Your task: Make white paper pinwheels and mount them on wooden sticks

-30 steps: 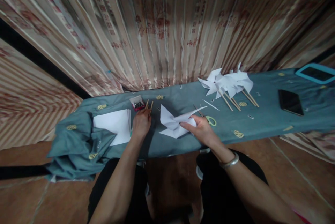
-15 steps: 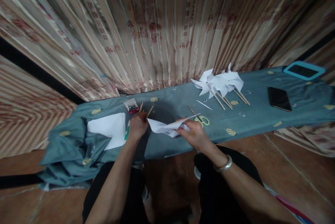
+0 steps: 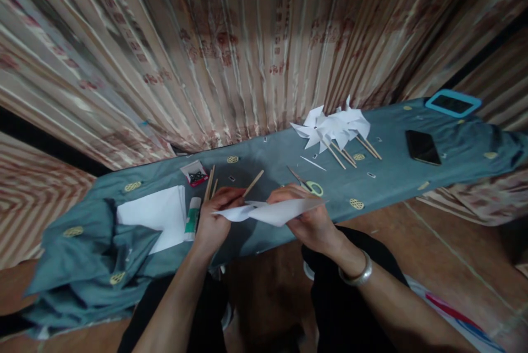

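1. The left hand (image 3: 214,218) has its fingers closed round a stick (image 3: 254,181), whose free end angles up and away from the person.
2. The right hand (image 3: 309,214) grips the folded paper (image 3: 280,212), seen nearly edge-on. The paper spans the gap between the two hands, its left tip overlapping the left; whether those fingers touch it, I cannot tell.
3. The step in hand looks like bringing stick and paper together. As I judge it, the next move calls for the stick's end to meet the paper's middle, with the folds kept pinched.
4. Just beyond the left hand lie spare sticks (image 3: 209,183), glue (image 3: 192,220) and an open box (image 3: 194,173) of small dark pieces; scissors (image 3: 315,188) lie just past the right.
5. Farther out: a paper stack (image 3: 165,207) leftward, pinwheels (image 3: 330,126) on sticks rightward, then a phone (image 3: 423,147).
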Motion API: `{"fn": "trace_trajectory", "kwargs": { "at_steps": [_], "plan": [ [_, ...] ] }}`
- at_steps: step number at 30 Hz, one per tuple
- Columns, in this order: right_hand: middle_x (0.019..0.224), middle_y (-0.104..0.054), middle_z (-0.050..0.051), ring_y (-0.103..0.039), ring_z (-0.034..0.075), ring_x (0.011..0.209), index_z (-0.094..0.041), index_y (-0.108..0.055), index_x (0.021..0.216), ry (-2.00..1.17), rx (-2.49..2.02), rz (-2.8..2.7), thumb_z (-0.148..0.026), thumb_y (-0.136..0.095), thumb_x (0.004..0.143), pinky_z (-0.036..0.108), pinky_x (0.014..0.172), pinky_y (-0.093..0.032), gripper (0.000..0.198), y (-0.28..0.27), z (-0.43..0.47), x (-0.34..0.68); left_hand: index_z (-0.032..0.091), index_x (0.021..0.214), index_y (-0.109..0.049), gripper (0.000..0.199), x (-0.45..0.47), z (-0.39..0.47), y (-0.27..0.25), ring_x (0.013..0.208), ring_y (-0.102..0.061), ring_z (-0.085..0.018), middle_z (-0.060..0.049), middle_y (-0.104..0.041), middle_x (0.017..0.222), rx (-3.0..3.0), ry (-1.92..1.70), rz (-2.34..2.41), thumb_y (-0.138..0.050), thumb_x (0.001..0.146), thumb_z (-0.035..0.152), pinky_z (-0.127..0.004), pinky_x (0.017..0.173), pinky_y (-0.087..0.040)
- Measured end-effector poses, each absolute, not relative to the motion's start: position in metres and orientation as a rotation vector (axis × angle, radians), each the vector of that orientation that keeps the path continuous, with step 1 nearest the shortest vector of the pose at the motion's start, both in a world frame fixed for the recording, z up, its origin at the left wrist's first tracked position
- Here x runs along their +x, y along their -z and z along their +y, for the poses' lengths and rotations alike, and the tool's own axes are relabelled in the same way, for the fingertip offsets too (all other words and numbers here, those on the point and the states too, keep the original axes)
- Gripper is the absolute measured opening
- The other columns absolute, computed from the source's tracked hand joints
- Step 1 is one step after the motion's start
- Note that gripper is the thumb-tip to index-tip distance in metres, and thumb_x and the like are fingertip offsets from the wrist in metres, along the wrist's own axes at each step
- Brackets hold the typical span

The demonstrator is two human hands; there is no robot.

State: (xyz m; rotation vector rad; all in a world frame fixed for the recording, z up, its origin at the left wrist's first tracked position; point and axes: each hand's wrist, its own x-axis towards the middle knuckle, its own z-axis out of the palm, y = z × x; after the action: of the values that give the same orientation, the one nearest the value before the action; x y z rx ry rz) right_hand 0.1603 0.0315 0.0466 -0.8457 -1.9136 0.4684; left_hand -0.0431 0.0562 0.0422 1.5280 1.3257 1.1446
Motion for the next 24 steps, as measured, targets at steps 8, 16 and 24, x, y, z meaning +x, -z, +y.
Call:
{"fn": "trace_trajectory", "kwargs": {
  "at_steps": [8,16,24],
  "plan": [
    [0.092,-0.071,0.004,-0.066,0.02,0.089,-0.025,-0.065,0.097,-0.469,-0.888,-1.726,-0.022,-0.054,0.09,0.036,0.083,-0.05,0.014,-0.053,0.024,0.16,0.017,0.084,-0.077,0.021,-0.041,0.04,-0.053,0.084,-0.068,-0.021,-0.008,-0.074,0.091,1.447,-1.154,1.206,-0.066,0.071,0.031,-0.028,0.073,-0.054],
    [0.092,-0.072,0.005,-0.066,0.021,0.088,-0.026,-0.065,0.099,-0.473,-0.908,-1.718,-0.024,-0.056,0.09,0.037,0.083,-0.05,0.013,-0.052,0.024,0.161,0.017,0.086,-0.077,0.024,-0.04,0.036,-0.045,0.082,-0.067,-0.02,-0.007,-0.072,0.088,1.469,-1.167,1.21,-0.068,0.074,0.035,-0.027,0.07,-0.053],
    [0.09,-0.071,0.005,-0.066,0.021,0.086,-0.026,-0.066,0.094,-0.476,-0.939,-1.697,-0.027,-0.055,0.091,0.037,0.081,-0.051,0.012,-0.051,0.026,0.161,0.02,0.09,-0.078,0.021,-0.042,0.035,-0.045,0.084,-0.065,-0.019,-0.006,-0.071,0.09,1.578,-1.14,1.183,-0.063,0.078,0.027,-0.024,0.071,-0.051]
  ]
}}
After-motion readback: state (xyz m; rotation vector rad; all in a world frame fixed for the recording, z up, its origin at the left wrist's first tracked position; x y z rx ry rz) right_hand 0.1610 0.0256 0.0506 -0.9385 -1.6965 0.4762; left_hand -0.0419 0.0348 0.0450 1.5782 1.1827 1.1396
